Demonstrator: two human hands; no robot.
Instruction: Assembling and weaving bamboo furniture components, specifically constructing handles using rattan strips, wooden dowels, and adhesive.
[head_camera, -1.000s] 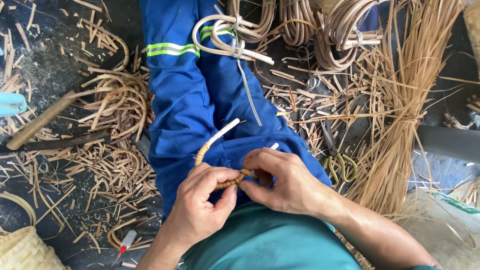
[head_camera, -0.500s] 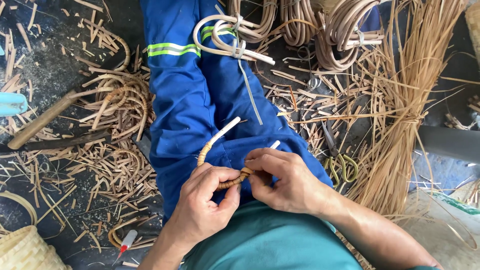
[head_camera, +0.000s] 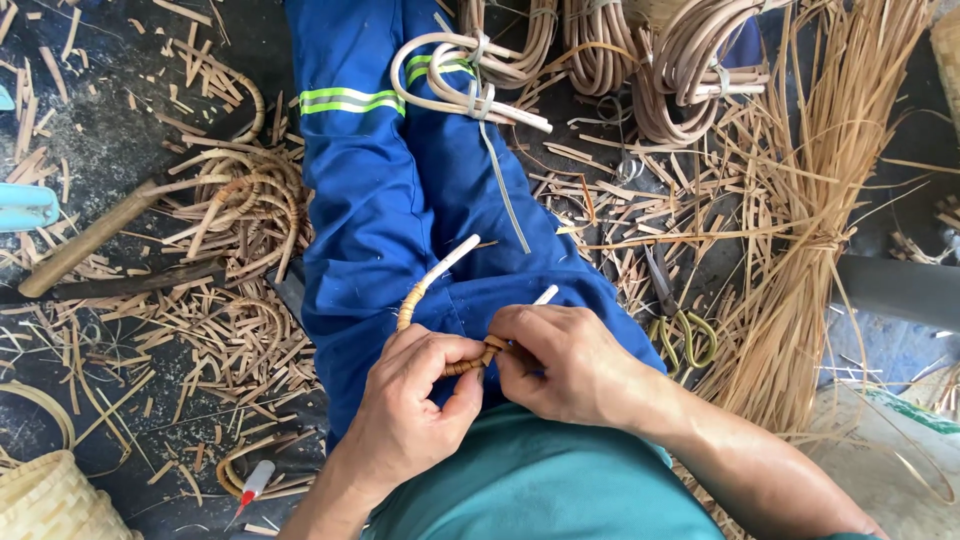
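Note:
Over my lap, in blue work trousers (head_camera: 380, 200), my left hand (head_camera: 415, 400) and my right hand (head_camera: 560, 365) both grip a short bent white rod (head_camera: 448, 262) partly wrapped in brown cane strip. The wrapped part (head_camera: 408, 305) runs from the rod's bend into my fingers. My left thumb presses the wrapping near the middle, and my right fingers pinch the strip beside it. One bare white end of the rod (head_camera: 545, 295) sticks out above my right hand.
Coils of pale rattan (head_camera: 690, 70) lie beyond my legs, one tied loop (head_camera: 450, 90) resting on my shin. A bundle of long cane strips (head_camera: 810, 220) lies to the right, scissors (head_camera: 680, 320) beside it. Cane offcuts (head_camera: 220, 300), a wooden stick (head_camera: 90, 240) and a woven basket (head_camera: 50, 500) lie left.
My hands have shifted only slightly on the rod, the fingers working the strip in place. Nothing else has moved.

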